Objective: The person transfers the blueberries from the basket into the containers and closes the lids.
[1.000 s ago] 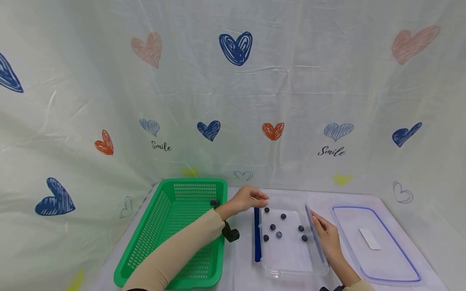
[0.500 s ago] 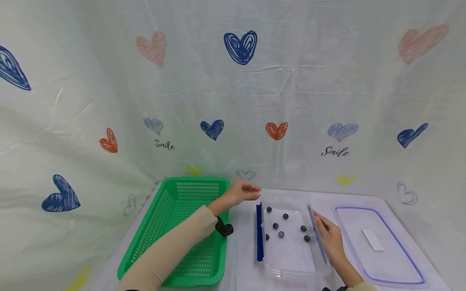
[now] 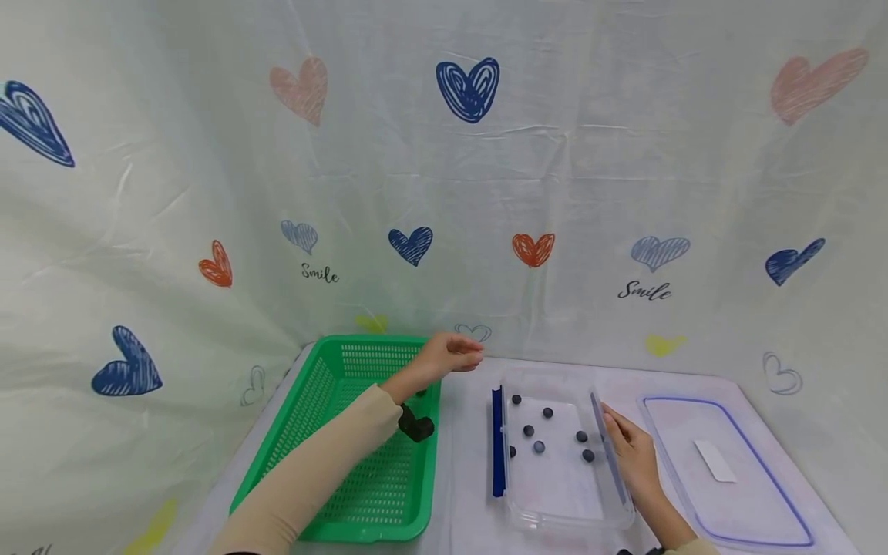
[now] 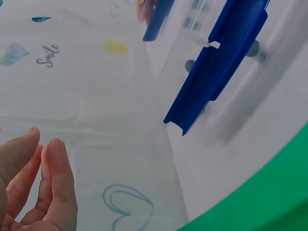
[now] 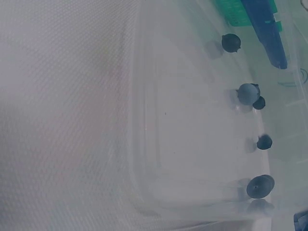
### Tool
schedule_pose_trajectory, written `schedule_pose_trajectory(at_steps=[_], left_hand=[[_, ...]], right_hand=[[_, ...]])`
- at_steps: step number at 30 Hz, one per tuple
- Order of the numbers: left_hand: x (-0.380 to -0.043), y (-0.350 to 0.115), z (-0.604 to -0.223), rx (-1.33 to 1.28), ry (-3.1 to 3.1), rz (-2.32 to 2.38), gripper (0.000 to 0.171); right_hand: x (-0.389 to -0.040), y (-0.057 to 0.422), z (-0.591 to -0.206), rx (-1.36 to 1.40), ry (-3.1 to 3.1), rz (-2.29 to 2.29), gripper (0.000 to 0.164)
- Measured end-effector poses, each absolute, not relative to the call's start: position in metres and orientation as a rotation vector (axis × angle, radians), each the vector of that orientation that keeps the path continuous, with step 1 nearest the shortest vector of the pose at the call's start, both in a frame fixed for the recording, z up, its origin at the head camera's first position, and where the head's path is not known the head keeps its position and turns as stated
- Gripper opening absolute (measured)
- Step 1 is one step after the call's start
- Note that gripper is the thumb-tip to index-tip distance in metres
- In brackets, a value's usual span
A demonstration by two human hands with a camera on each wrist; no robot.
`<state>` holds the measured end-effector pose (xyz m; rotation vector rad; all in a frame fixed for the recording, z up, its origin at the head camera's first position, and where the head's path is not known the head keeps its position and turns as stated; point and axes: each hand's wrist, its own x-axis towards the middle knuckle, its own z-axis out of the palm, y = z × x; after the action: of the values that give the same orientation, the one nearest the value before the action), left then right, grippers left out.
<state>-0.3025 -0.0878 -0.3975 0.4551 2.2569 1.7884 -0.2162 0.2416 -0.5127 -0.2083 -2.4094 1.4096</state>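
A clear plastic box (image 3: 555,493) with a blue clip flap (image 3: 499,441) on its left side holds several blueberries (image 3: 539,447). My right hand (image 3: 634,455) grips the box's right side, thumb and fingers at the upright flap there. Over the far right corner of a green basket (image 3: 419,520), my left hand (image 3: 447,356) hovers with fingers loosely bent. Nothing sits between those fingertips in the left wrist view, where the thumb (image 4: 24,147) stands apart from the fingers. Dark blueberries (image 3: 421,392) in the basket are mostly hidden by the left wrist.
To the right lies a clear lid (image 3: 756,493) with a blue rim, bearing a white strip (image 3: 714,461). A curtain (image 3: 590,193) printed with hearts hangs behind the white table (image 3: 465,493), close to its far edge.
My left hand has moved left, from over the box's far left corner to the basket's far right corner. The right hand keeps its grip on the box, and the view has shifted slightly.
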Motion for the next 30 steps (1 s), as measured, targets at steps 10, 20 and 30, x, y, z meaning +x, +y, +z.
schedule_pose_trajectory(at_steps=[10, 20, 30], left_hand=[[-0.303, -0.105, -0.393, 0.409, 2.256, 1.856, 0.024], [-0.303, -0.129, -0.402, 0.335, 2.267, 1.955, 0.028], [-0.303, -0.157, -0.428, 0.283, 2.418, 1.876, 0.035]], right_hand=[[-0.216, 0.242, -0.512, -0.218, -2.414, 1.429, 0.043], [-0.217, 0.241, -0.513, -0.209, -2.404, 1.436, 0.043], [-0.216, 0.242, -0.512, -0.211, -2.397, 1.45, 0.043]])
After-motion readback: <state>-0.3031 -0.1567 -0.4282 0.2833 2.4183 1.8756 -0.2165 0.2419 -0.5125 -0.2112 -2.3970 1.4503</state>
